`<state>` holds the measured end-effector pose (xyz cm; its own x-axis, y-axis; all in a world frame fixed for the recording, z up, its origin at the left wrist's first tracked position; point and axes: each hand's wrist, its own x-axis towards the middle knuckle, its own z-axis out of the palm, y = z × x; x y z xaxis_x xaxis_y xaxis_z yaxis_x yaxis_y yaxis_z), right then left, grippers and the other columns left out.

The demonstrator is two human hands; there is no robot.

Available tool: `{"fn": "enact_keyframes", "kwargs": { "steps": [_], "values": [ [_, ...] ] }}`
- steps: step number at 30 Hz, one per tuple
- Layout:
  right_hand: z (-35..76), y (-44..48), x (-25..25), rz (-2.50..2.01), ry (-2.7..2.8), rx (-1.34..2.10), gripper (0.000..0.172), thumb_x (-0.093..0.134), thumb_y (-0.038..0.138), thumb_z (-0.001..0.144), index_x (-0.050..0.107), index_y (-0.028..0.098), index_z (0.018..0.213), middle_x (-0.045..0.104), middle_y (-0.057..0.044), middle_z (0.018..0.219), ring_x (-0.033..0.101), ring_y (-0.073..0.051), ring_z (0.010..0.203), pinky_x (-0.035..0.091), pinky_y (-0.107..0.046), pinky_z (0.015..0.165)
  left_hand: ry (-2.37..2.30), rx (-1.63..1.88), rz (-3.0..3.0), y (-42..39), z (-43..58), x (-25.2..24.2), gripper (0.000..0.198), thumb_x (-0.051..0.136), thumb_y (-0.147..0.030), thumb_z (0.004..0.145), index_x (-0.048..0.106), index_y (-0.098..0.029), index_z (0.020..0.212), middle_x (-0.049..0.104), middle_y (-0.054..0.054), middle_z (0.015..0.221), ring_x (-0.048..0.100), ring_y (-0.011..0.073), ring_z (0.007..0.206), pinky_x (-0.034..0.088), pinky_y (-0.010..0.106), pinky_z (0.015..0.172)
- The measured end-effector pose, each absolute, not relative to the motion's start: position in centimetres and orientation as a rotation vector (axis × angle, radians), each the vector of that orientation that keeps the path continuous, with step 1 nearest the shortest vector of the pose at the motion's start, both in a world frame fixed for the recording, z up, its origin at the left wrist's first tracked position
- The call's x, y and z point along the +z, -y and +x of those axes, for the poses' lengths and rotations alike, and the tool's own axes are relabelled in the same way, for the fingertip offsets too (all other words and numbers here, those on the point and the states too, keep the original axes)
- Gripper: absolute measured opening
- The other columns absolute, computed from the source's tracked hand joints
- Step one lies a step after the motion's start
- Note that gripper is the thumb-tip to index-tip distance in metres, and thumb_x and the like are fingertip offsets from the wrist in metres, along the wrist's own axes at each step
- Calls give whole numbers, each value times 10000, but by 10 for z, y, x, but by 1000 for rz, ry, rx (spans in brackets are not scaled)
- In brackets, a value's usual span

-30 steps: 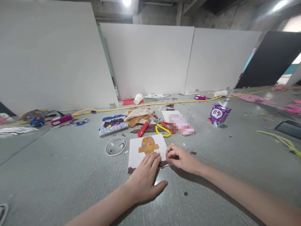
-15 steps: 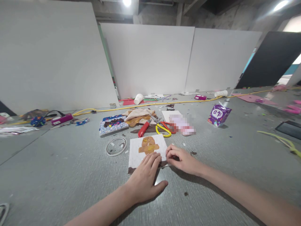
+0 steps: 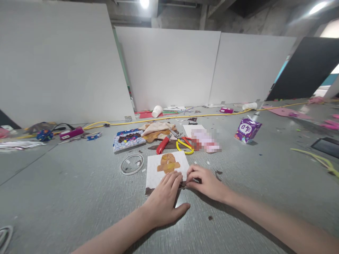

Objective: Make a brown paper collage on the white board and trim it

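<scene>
White panel: the white panel (image 3: 153,169) lies on the desk (image 3: 111,211) under the left hand's fingers, its far half showing beyond their tips.
Left hand: left hand (image 3: 162,197) flat over the near edge, fingers extended and slightly apart, thumb sticking out over the desk; pressing rather than gripping, by its look.
Right hand: right hand (image 3: 206,181) at the near right corner, fingers curled, thumb and index drawn together; cannot tell whether anything is pinched between.
Brown strip: dark brown strip (image 3: 149,191) along the near edge, partly under the left fingers, its right end by the right fingertips.
Orange-brown patches: orange-brown patches (image 3: 168,166) on the panel, just past the left fingertips.
Handling: panel probably light and fairly stiff; strip looks thin and soft, likely to crease or shift if dragged. Best hold: panel by its side edges, strip by its loose end, off the patches.
Scissors: yellow-handled scissors (image 3: 189,153) beyond both hands' fingers, near the panel's far edge.
Ring: pale ring (image 3: 131,174) left of the left fingers, apart from the panel.
</scene>
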<state>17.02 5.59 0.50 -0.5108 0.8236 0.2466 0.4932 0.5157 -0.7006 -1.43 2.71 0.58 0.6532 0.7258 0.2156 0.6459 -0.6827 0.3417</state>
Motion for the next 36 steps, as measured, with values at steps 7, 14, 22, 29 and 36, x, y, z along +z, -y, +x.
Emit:
{"fn": "enact_keyframes", "kwargs": {
  "steps": [7,14,22,29,36],
  "values": [
    [163,-58,0,-1171,2062,769,113,543,121,757,552,166,654,548,-6,781,525,-121,728,408,-257,685,-1130,460,2608,-27,-13,7,600,547,-362,728,326,-102,1222,428,182,1239,340,301,1192,308,487,975],
    [167,-61,5,-1118,1981,665,122,526,166,783,568,171,668,533,-12,777,528,-127,736,415,-269,702,-1145,490,2576,-28,-13,5,646,556,-348,715,280,-115,1250,416,190,1252,340,315,1195,305,515,967],
    [171,-57,4,-990,2161,675,122,569,180,772,633,184,667,552,-10,779,541,-122,742,423,-260,704,-1177,494,2572,-27,-13,3,671,574,-358,708,271,-89,1243,415,214,1250,341,323,1196,318,508,962],
    [173,-56,4,-947,2229,671,119,573,213,775,650,185,690,557,-17,784,548,-124,745,430,-257,700,-1146,518,2588,-28,-13,4,638,572,-352,714,294,-116,1236,425,195,1247,345,319,1196,321,513,960],
    [174,-54,2,-928,2256,654,126,570,217,778,636,171,681,557,-21,800,550,-123,749,425,-247,703,-1094,530,2643,-27,-15,4,519,573,-334,730,367,-110,1150,456,186,1213,309,295,1221,325,473,978]
  ]
}}
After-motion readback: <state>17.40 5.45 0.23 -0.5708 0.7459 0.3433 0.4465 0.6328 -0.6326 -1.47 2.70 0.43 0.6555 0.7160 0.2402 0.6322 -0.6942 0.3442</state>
